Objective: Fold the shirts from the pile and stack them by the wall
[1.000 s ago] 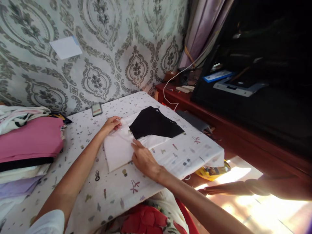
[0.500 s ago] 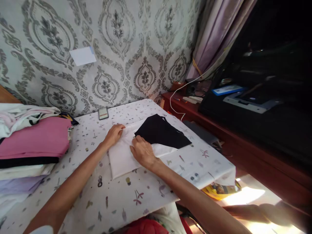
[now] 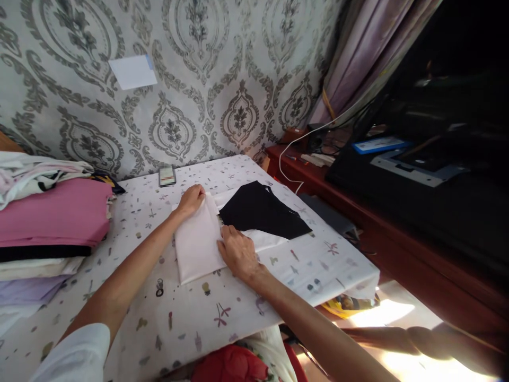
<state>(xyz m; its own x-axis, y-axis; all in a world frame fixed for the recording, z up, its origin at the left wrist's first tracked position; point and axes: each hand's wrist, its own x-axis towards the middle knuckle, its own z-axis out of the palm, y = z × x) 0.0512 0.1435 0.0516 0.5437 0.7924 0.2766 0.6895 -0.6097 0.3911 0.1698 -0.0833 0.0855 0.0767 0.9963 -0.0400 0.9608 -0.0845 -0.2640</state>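
A white garment [image 3: 199, 239] lies partly folded on the patterned table cover [image 3: 183, 313], with a black piece [image 3: 262, 209] spread flat on its right part. My left hand [image 3: 191, 200] is closed on the far edge of the white cloth, fingertips pinching it. My right hand [image 3: 238, 249] rests at the near side of the fold, beside the black piece's left corner, fingers curled on the white cloth's edge.
Folded clothes, with a pink one [image 3: 55, 212] among them, are stacked at the left. A small framed item [image 3: 167, 175] stands near the patterned wall. On the right are a red cabinet [image 3: 358, 212], a white cable [image 3: 280, 159] and a dark screen.
My left hand has closed on the white cloth and drawn its edge up into a straighter fold. My right hand has shifted slightly nearer to me. The view has tilted a little.
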